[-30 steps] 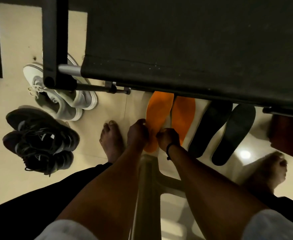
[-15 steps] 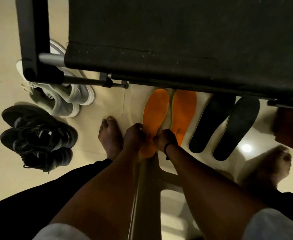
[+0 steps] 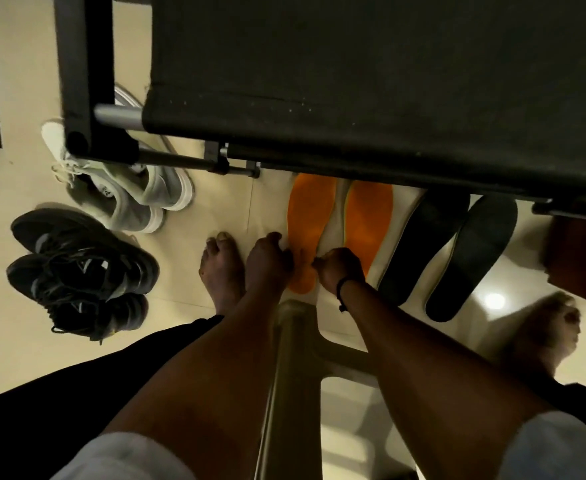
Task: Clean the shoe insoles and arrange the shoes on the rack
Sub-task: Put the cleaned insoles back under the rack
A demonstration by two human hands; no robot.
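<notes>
Left hand [image 3: 267,261] and right hand [image 3: 336,270], fingers curled, both at the heel end of the left orange insole [image 3: 307,220]; actual grip unclear. Second orange insole [image 3: 369,220] just right of the fingers; black insoles [image 3: 454,251] farther right. Shoe rack [image 3: 353,98] beyond fingertips.

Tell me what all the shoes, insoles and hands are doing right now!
Left orange insole: flat on the floor, both hands at its heel.
Right orange insole: flat beside it.
Black insoles: flat, side by side.
Black shoes: on the floor, off the rack.
Grey shoes: on the floor.
Left hand: fingers curled, touching the insole.
Right hand: curled, touching the insole.
</notes>
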